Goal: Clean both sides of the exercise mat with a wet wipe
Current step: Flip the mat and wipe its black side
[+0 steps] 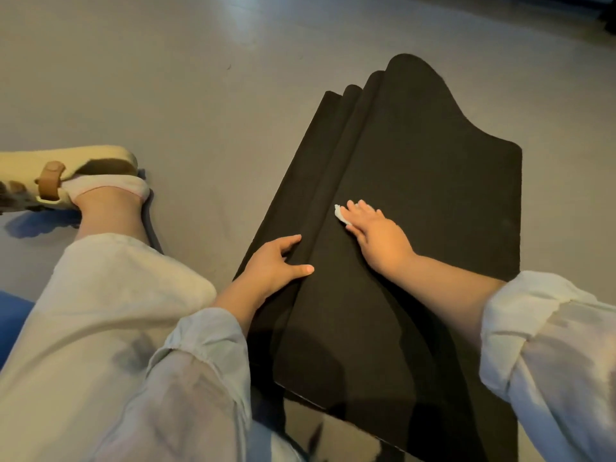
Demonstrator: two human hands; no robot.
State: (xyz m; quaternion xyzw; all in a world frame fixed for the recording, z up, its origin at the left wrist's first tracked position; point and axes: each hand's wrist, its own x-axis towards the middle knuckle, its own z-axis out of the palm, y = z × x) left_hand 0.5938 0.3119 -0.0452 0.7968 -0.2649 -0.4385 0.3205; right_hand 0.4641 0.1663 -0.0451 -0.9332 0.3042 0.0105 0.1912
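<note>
A black exercise mat [433,168] lies on the grey floor, bunched into several long folds along its left side. My right hand [376,233] lies flat on the mat's top layer and presses a small white wet wipe [340,213] under its straight fingers; only the wipe's left edge shows. My left hand [271,266] rests on the folded left edge of the mat, fingers spread along a fold and thumb lying on the top layer.
My left leg [100,311] in light trousers stretches out to the left of the mat, its foot in a beige shoe [50,175]. Grey floor [200,95] surrounds the mat. Something blue [10,325] shows at the left edge.
</note>
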